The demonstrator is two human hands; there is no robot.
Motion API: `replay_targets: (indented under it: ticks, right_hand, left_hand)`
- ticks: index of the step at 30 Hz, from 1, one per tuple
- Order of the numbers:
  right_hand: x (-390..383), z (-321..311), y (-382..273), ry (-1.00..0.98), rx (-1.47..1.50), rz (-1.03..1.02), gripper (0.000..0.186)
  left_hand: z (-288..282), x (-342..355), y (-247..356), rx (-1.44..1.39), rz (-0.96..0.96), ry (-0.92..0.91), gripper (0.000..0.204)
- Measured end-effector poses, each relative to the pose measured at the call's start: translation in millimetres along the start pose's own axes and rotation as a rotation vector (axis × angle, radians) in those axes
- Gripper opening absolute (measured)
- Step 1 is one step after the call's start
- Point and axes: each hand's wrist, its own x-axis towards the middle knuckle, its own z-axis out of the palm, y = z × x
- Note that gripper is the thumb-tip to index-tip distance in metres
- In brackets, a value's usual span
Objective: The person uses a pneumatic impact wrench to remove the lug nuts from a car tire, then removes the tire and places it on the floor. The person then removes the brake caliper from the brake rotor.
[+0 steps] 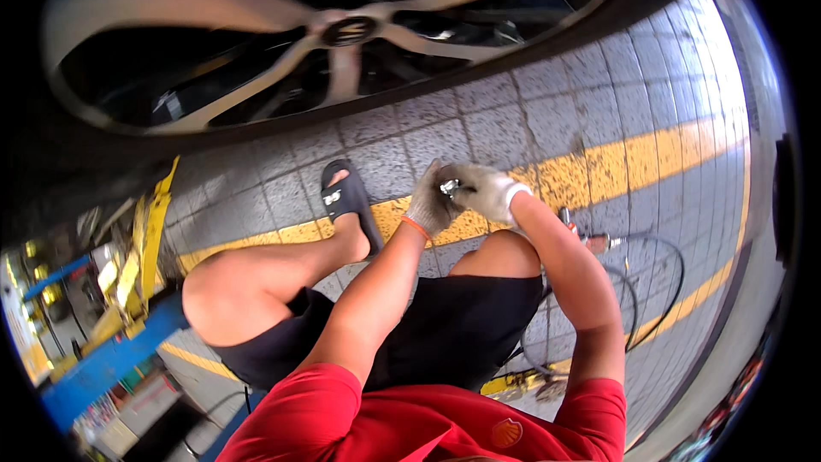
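Red shirt (410,429) on you: orange-toned, fan-shaped emblem (506,434) at chest. Your black sandal (346,198): white marking (332,197) on top, too small to make out. Wheel (345,73) before you: centre cap (349,32) bears pale emblem on dark oval, blurred.

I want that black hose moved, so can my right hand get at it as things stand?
Probably yes: its outer loop lies uncovered on the floor, right of your forearm. But the right hand meets the left hand at a shiny metal piece, so it may need freeing first.
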Motion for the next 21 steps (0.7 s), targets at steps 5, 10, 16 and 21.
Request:
replay_targets:
  ticks: [5, 10, 16, 21]
  right_hand:
    - [8.2, 6.4, -148.8, -0.063, -0.346, -0.005, 0.058]
    - [17.9, -2.5, -191.3, 0.11, -0.185, -0.27, 0.051]
    - [34.3, 7.1, -133.8, 0.206, 0.149, -0.103, 0.042]
    - [29.6, 35.7, -115.3, 0.263, 0.391, -0.078, 0.039]
  left_hand:
    - [-7.5, -57.1, 55.1, -0.32, 0.117, -0.092, 0.034]
    - [-79.6, -107.2, 141.5, -0.059, 0.229, -0.036, 0.016]
    - [-172.3, -207.3, 281.2, 1.443, 0.111, 0.498, 0.025]
    - [-311.3, -289.1, 333.3, 1.909, -0.22, 0.902, 0.033]
